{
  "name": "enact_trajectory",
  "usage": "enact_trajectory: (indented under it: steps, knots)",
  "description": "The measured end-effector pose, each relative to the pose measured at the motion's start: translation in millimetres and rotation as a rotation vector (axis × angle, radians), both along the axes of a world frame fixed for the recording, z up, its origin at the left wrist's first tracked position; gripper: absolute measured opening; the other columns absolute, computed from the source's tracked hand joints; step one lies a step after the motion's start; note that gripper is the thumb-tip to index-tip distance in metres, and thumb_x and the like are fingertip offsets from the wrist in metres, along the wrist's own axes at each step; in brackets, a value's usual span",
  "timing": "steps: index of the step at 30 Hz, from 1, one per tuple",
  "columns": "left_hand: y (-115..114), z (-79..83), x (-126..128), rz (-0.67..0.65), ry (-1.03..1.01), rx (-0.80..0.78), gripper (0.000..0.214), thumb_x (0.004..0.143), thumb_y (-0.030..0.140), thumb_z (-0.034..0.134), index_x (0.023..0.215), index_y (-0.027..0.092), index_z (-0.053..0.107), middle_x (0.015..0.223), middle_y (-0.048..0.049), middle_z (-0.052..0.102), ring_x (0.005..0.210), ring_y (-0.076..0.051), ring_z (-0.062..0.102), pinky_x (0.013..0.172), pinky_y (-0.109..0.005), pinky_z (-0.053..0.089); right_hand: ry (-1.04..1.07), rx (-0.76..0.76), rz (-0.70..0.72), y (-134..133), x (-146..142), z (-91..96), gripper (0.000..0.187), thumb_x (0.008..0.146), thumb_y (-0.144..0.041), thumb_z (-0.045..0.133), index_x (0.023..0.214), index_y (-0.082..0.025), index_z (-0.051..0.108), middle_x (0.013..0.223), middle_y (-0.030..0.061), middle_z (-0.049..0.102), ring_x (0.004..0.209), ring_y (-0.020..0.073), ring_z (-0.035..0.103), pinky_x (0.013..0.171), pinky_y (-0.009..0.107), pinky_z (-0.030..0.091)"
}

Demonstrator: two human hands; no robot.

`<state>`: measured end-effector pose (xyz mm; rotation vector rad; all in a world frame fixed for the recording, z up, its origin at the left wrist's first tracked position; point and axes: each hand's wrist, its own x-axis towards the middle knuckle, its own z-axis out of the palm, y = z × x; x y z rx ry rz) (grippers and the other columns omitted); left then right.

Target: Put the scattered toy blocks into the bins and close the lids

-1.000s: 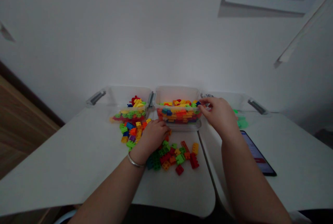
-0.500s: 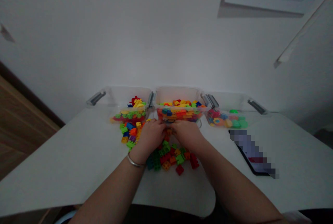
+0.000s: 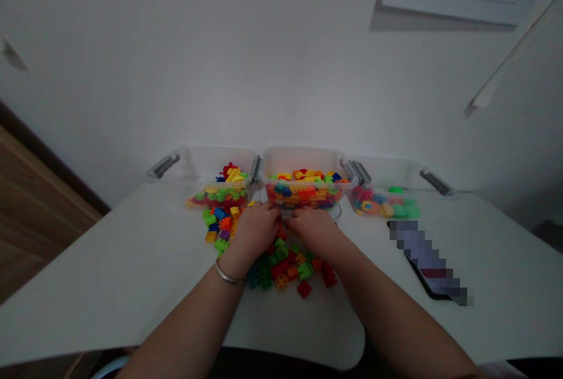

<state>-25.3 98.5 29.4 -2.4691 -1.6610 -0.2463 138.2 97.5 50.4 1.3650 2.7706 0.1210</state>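
The left hand point(image 3: 257, 229) and the right hand point(image 3: 313, 231) lean in just beside each other over the far edge of the loose bricks point(image 3: 280, 267), fingers curled; whether either pinches a brick I cannot tell, as the fingertips are hidden. The bricks spread nearer and to the left on the white table point(image 3: 109, 273). Just beyond the hands stands a brick-filled middle bin point(image 3: 303, 157), between a left bin point(image 3: 204, 159) and a right bin point(image 3: 387, 169), both holding colourful pieces. A phone point(image 3: 420, 259) lies to the right.

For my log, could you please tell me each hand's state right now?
Left hand: curled at the loose bricks; any hold cannot be told.
Right hand: curled beside it; any hold cannot be told.
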Motion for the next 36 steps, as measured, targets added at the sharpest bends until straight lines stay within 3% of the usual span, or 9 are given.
enact_trajectory:
  steps: [5, 9, 14, 17, 22, 30, 36]
  knots:
    - [-0.4, 1.0, -0.1, 0.016, -0.001, -0.022, 0.023, 0.088, 0.017, 0.047, 0.090, 0.015, 0.071, 0.095, -0.0098, 0.070, 0.091, -0.026, 0.063, 0.079, -0.039, 0.050, -0.058, -0.066, -0.018, 2.8, -3.3, -5.8, 0.034, 0.091, -0.010, 0.041, 0.101, -0.014, 0.073, 0.098, 0.0133, 0.074, 0.090, 0.0275, 0.069, 0.073, 0.035, 0.054]
    - [-1.3, 1.4, -0.1, 0.019, -0.016, -0.013, 0.024, 0.089, 0.017, 0.046, 0.090, 0.016, 0.070, 0.096, -0.0091, 0.071, 0.092, -0.026, 0.063, 0.080, -0.038, 0.050, 0.001, -0.038, -0.007, -3.5, 1.5, 10.7, 0.028, 0.091, -0.018, 0.047, 0.104, -0.018, 0.072, 0.097, 0.0099, 0.074, 0.091, 0.0275, 0.069, 0.072, 0.035, 0.053]
    - [-2.8, 4.0, 1.2, -0.005, -0.047, -0.033, 0.025, 0.091, 0.019, 0.046, 0.093, 0.017, 0.071, 0.098, -0.0088, 0.071, 0.092, -0.026, 0.063, 0.081, -0.038, 0.050, 0.323, 0.099, 0.046, -10.4, 28.5, 46.3, 0.021, 0.089, -0.032, 0.058, 0.101, -0.022, 0.072, 0.105, 0.0057, 0.072, 0.100, 0.0229, 0.065, 0.081, 0.033, 0.050]
    - [-3.1, 4.7, 0.6, -0.012, -0.060, -0.047, 0.025, 0.091, 0.019, 0.047, 0.094, 0.019, 0.072, 0.099, -0.0082, 0.071, 0.093, -0.025, 0.063, 0.081, -0.038, 0.050, 0.554, 0.311, -0.069, -2.2, 50.3, 53.5, 0.026, 0.087, -0.032, 0.060, 0.107, -0.020, 0.071, 0.104, 0.0081, 0.072, 0.100, 0.0238, 0.062, 0.087, 0.036, 0.047]
    - [-2.9, 4.3, -0.8, -0.016, -0.043, -0.058, 0.025, 0.090, 0.020, 0.048, 0.095, 0.018, 0.072, 0.100, -0.0082, 0.071, 0.092, -0.025, 0.063, 0.081, -0.037, 0.050, 0.785, 0.517, -0.341, 19.6, 72.1, 43.1, 0.031, 0.087, -0.036, 0.059, 0.111, -0.019, 0.070, 0.087, 0.0074, 0.073, 0.085, 0.0253, 0.060, 0.081, 0.038, 0.046]
    - [-4.9, 9.1, 0.7, -0.009, -0.017, -0.104, 0.026, 0.090, 0.020, 0.048, 0.099, 0.018, 0.072, 0.101, -0.0089, 0.072, 0.093, -0.025, 0.064, 0.083, -0.038, 0.050, 0.701, 0.537, -0.430, 32.4, 65.2, 25.6, 0.027, 0.089, -0.037, 0.055, 0.102, -0.023, 0.074, 0.095, 0.0076, 0.074, 0.094, 0.0276, 0.060, 0.088, 0.042, 0.040]
    - [-4.4, 8.2, -0.5, -0.008, -0.018, -0.113, 0.025, 0.090, 0.023, 0.050, 0.099, 0.018, 0.072, 0.102, -0.0092, 0.071, 0.093, -0.025, 0.064, 0.082, -0.037, 0.050, 0.610, 0.483, -0.455, 33.0, 63.4, 25.1, 0.030, 0.090, -0.037, 0.051, 0.097, -0.023, 0.076, 0.097, 0.0066, 0.075, 0.096, 0.0271, 0.059, 0.090, 0.041, 0.039]
